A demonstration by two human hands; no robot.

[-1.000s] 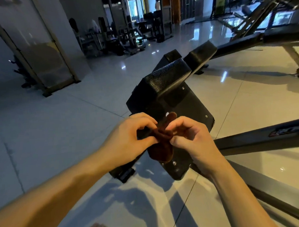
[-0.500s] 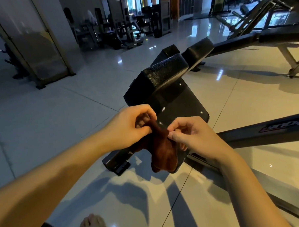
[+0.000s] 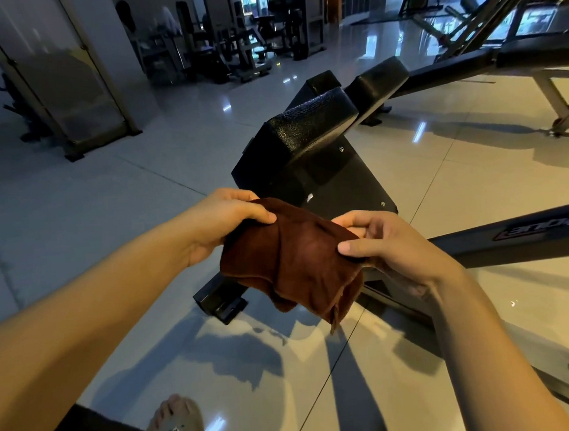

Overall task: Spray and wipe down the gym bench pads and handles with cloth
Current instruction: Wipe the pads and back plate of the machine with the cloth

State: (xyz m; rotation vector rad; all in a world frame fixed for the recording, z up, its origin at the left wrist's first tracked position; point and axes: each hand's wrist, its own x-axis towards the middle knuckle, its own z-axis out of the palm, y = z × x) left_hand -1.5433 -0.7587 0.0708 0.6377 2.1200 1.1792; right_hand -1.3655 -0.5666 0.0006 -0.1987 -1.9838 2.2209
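Note:
A brown cloth is stretched between my two hands in front of me. My left hand grips its left top edge, thumb over the fabric. My right hand pinches its right edge between thumb and fingers. The cloth's lower corners hang loose. Behind it stands a black padded bench pad on a black metal plate, with a second black pad farther back. No spray bottle is in view.
A dark frame beam runs right from the bench over glossy floor tiles. The bench foot sits below the cloth. My bare foot is at the bottom. More gym machines stand at the back, a framed panel on the left.
The cloth was bunched between both hands; my hands have moved apart and spread it wider. The view has shifted back a little from the bench.

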